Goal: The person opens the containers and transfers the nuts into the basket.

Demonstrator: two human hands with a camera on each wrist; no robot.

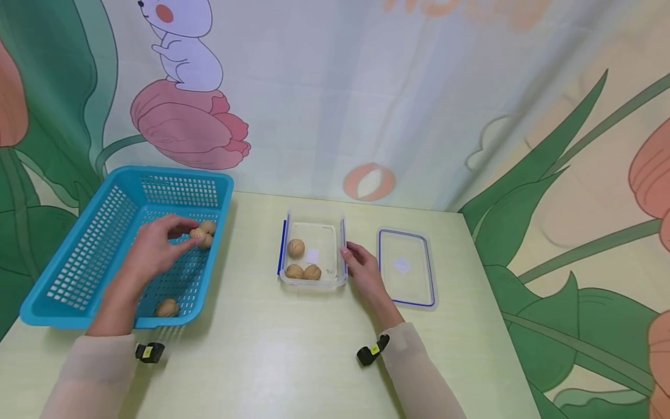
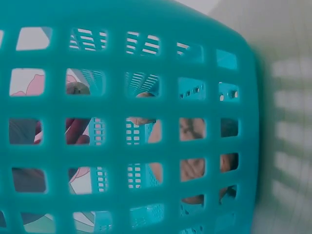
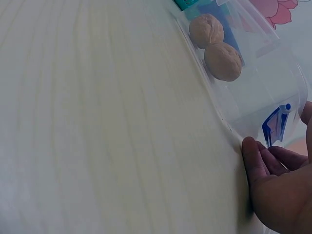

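My left hand (image 1: 152, 247) reaches into the blue plastic basket (image 1: 222, 212) and pinches a walnut (image 1: 197, 234) between thumb and fingers. Two more walnuts sit right by it at the basket's right wall, and another walnut (image 1: 167, 308) lies in the near right corner. In the left wrist view the basket wall (image 2: 170, 109) partly hides the hand and nuts. My right hand (image 1: 364, 272) holds the right side of a clear plastic container (image 1: 327, 231), thumb at its rim. Three walnuts are inside the container, one of them a walnut (image 1: 296, 248) at its left side.
A clear lid (image 1: 413, 284) with a blue seal lies flat on the table (image 1: 262, 361), right of the container. A blue locking flap (image 1: 283, 247) sticks out from the container's left side. Behind the table hangs a printed curtain (image 1: 314, 116).
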